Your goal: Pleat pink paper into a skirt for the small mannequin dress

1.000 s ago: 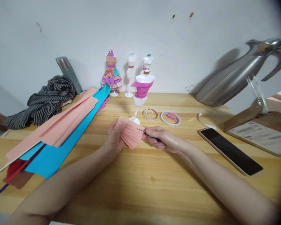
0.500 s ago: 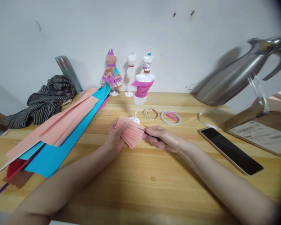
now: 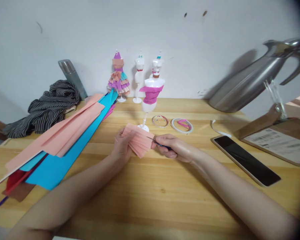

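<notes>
Far left, a striped cloth lies bunched in front of a bottle, and here come the paper sheets, pink and blue on top, slanting across the table. Next, a dress form in ruffles stands by the wall. Now the left hand: thumb on top, it pinches a pleated pink paper, which fans out between the two hands, right in front of the dress form with the magenta wrap. In from the right come the scissors, blades over the paper's right side, and the right hand has its fingers curled tightly around the handles; whether the blades are biting, I can't tell. Farther right, a phone lies face-up, near a cardboard box.
</notes>
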Available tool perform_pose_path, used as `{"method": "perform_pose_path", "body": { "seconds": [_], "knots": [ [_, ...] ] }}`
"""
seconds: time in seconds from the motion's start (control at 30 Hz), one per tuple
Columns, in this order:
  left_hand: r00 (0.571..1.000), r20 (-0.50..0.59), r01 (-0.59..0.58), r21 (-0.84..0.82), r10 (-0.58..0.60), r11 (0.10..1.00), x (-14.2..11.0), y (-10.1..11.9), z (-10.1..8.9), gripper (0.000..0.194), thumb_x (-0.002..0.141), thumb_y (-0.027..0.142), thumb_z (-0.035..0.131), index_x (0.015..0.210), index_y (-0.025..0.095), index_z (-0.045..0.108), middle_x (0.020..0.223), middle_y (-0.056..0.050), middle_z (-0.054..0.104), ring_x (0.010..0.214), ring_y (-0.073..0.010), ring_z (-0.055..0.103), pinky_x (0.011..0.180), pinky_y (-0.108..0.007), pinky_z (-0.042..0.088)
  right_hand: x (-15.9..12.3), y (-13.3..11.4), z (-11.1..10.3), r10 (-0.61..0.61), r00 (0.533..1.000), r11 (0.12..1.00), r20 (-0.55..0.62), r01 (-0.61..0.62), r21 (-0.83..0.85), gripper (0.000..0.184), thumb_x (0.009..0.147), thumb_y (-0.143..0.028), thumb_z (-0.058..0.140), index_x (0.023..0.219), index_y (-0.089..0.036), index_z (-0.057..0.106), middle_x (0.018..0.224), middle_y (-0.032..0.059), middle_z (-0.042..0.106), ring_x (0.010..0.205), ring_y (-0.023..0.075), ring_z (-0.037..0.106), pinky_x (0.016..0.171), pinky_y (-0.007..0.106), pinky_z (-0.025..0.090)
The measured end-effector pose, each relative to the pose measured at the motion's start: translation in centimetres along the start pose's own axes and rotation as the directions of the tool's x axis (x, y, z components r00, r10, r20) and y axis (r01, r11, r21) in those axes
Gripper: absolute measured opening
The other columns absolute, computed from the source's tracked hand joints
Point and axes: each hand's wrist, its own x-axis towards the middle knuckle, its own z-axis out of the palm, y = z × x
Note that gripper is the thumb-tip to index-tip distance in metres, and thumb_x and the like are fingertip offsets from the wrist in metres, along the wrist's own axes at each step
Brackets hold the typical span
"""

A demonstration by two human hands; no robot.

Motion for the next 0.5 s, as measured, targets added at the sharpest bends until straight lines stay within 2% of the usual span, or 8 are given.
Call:
{"method": "perform_pose_path", "body": {
  "seconds": [0.23,0.37,0.5],
  "knots": [
    [1.000,0.027,0.013,0.030,-0.014,0.999,0.09,-0.32,-0.27,0.036,0.055,0.030,0.086,0.079,0.014,0.064,0.076,-0.003,0.067,0.071,-0.0160,0.061,0.070,-0.030,0.048,0.09,-0.09,0.04,-0.011,1.000,1.000,-0.025,0.011,-0.002,0.037,0.076,-0.049,0.065,0.080,-0.013,0.059,0.051,-0.0093,0.029,0.039,0.0022,0.016,0.036,0.019,0.003],
    [0.993,0.094,0.061,0.041,-0.064,0.997,-0.02,-0.16,-0.12,0.040,0.058,0.035,0.084,0.085,0.014,0.063,0.085,-0.009,0.069,0.080,-0.0214,0.065,0.077,-0.035,0.050,0.31,0.02,-0.13,-0.007,1.000,1.000,-0.030,0.008,0.027,0.035,0.077,-0.047,0.065,0.079,-0.013,0.059,0.051,-0.0093,0.030,0.038,0.0019,0.016,0.035,0.018,0.002],
    [0.987,0.127,0.093,0.018,-0.095,0.995,-0.16,0.37,0.43,0.045,0.054,0.035,0.085,0.087,0.013,0.065,0.091,-0.013,0.070,0.087,-0.0268,0.066,0.081,-0.040,0.051,0.62,0.21,-0.35,-0.026,0.998,0.995,-0.060,0.031,0.093,0.030,0.077,-0.044,0.064,0.076,-0.015,0.055,0.050,-0.0088,0.031,0.038,0.0023,0.016,0.035,0.018,0.002]
  ]
}}
